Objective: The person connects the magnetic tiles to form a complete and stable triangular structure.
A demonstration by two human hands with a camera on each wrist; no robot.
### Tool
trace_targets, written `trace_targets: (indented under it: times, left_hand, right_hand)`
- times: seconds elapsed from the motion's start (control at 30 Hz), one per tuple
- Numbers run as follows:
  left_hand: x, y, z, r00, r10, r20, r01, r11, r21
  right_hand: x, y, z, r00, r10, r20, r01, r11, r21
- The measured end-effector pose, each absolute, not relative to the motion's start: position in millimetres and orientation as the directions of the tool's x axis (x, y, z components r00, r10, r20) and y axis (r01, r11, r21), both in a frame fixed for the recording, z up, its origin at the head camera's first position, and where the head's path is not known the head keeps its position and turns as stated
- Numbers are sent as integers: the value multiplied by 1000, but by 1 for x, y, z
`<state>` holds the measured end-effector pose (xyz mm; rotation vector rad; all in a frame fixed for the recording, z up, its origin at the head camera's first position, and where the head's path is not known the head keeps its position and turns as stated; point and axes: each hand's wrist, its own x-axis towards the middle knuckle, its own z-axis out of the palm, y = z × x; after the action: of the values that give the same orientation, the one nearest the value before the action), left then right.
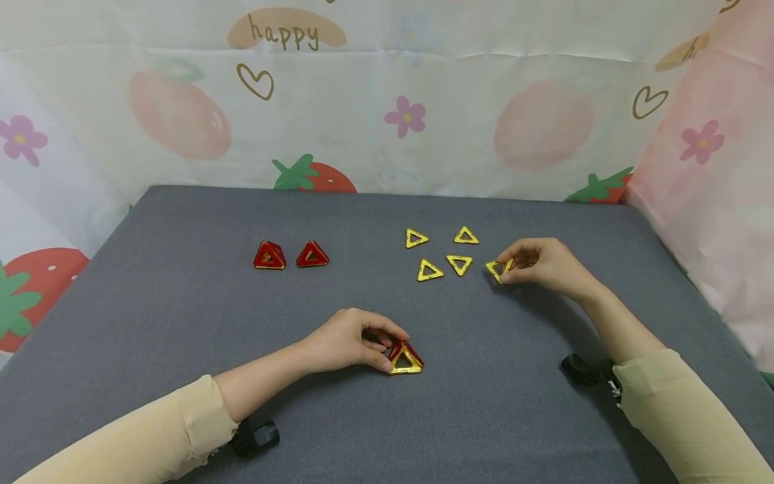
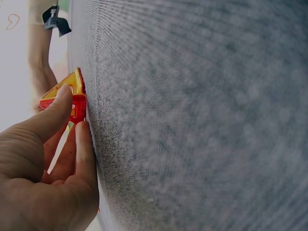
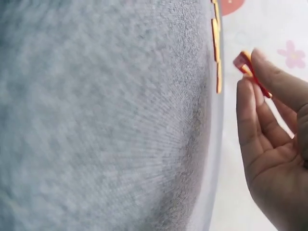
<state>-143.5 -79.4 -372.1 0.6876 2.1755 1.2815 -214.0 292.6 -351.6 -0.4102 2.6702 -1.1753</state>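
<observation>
Near the front middle of the table, my left hand (image 1: 351,341) holds a small red and yellow pyramid (image 1: 406,359) of triangle tiles between thumb and fingers. In the left wrist view the pyramid (image 2: 77,103) shows a yellow face and a red face, with the thumb across it. To the right, my right hand (image 1: 541,265) pinches a yellow triangle tile (image 1: 492,269) by its edge. The right wrist view shows that tile (image 3: 248,65) tilted and off the cloth, red along its side.
Several yellow triangle tiles (image 1: 430,270) lie flat left of my right hand. Two red pyramids, a left one (image 1: 269,256) and a right one (image 1: 312,254), stand at the back left. Grey cloth (image 1: 181,302) covers the table; a printed curtain (image 1: 363,101) hangs behind it.
</observation>
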Motion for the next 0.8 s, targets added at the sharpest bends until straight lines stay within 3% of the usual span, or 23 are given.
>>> trace_targets:
  times: [0.37,0.8]
  left_hand:
    - [-144,-80,-374,-737,652,-177,165,427,889]
    - [-144,-78,-372,-740,647,-181,169,440,882]
  right_hand:
    - [-206,271,-351,-873,-480,-87,-237,573,-784]
    - [-196,245,-349,-862,-507,-17,-345,610,-714]
